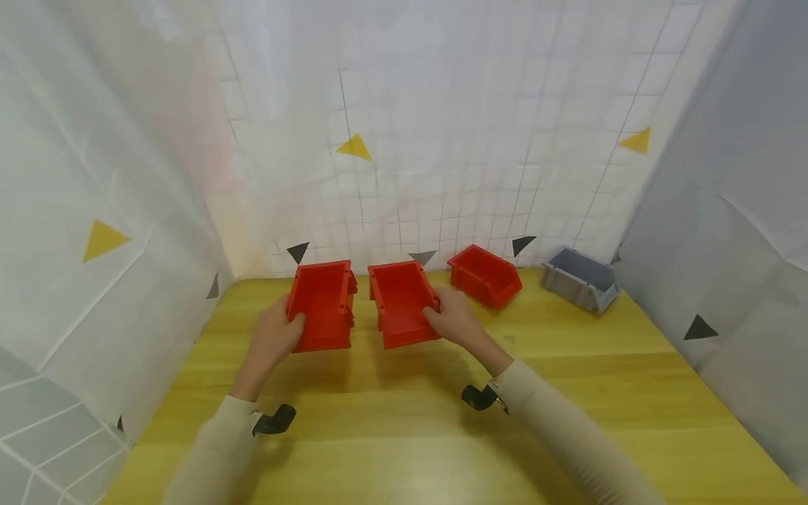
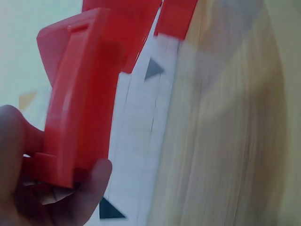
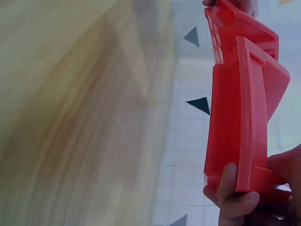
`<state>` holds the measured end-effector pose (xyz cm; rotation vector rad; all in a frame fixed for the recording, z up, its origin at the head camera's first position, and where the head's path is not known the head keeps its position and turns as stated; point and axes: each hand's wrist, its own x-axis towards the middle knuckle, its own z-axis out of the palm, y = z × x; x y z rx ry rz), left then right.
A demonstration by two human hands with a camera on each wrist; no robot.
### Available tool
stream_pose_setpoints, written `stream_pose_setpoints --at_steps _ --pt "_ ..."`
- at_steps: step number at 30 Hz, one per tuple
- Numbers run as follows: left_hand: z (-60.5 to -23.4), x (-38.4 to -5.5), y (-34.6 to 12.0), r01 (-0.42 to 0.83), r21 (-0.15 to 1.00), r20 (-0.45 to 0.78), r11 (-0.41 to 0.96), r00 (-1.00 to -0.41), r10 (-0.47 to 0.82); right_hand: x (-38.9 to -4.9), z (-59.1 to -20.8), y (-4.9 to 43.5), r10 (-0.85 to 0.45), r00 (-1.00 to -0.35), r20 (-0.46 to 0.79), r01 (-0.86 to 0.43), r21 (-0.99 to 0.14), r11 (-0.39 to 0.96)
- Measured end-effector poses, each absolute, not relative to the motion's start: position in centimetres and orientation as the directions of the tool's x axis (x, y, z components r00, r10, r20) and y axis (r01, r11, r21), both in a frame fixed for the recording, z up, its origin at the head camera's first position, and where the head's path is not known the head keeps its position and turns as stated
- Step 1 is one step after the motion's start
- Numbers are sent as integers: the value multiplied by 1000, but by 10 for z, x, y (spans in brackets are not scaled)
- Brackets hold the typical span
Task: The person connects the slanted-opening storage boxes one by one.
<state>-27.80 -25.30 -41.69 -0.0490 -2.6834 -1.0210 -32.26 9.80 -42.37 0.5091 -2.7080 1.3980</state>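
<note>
My left hand grips a red plastic storage bin by its left side, with the thumb over the rim. In my right hand is a second red bin, gripped at its right side. Both bins are held up above the table, side by side, with their insides facing me and a narrow gap between them. In the left wrist view, fingers wrap the near end of the left bin. The right wrist view shows fingers curled round the right bin.
Another red bin stands on the wooden table at the back, right of the held bins. Beyond it, near the right corner, stands a grey bin. White sheeting with yellow and black triangles encloses the table at the back and sides.
</note>
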Motion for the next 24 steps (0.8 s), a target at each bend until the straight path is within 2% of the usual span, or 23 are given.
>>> stream_pose_setpoints --at_steps 14,19,24 --pt "-444 -247 -201 165 717 242 677 -970 -19 -278 -434 145 -191 -941 277 -335 -707 623" --pt "-459 -241 -186 209 710 287 672 -958 -5 -271 -444 158 -179 -956 233 -293 -709 642" --pt "-474 -239 -174 180 686 259 705 -966 -6 -267 -457 167 -184 -963 195 -268 -711 650"
